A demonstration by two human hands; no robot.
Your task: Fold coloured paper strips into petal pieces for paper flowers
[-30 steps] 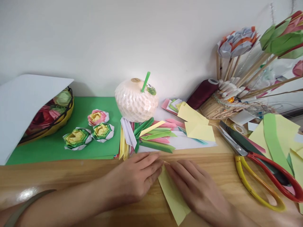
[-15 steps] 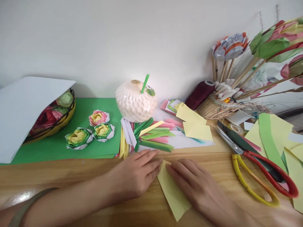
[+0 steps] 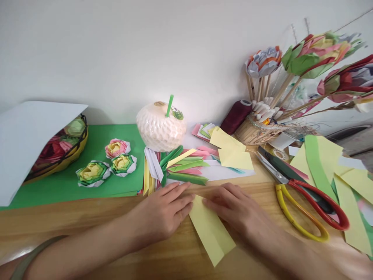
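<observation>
A small oblong sheet of yellow paper [image 3: 211, 229] lies slanted on the wooden table between my hands, with a crease along it. My left hand [image 3: 167, 208] rests palm down at its far left corner, fingers stretched out and fingertips touching the edge. At the far right corner my right hand [image 3: 234, 208] has its fingers bent and drawn together, thumb and fingertips at the paper's edge; its fingertips are partly hidden. Folded paper strips [image 3: 186, 165] in green, pink, yellow and white lie just beyond. Scissors [image 3: 303, 194] with red and yellow handles lie to the right.
Three paper flowers [image 3: 116, 161] sit on green sheets [image 3: 99, 134], beside a basket [image 3: 78, 149] under white card [image 3: 37, 128]. Behind the strips stands a white textured pot [image 3: 160, 130] with a green straw. Right lie a maroon thread spool [image 3: 236, 116], stemmed paper flowers [image 3: 314, 56] and paper scraps [image 3: 352, 210].
My right hand has slid off the yellow paper's long side towards its far corner, uncovering more of the sheet. The left hand stays at the left corner. The view has turned slightly right.
</observation>
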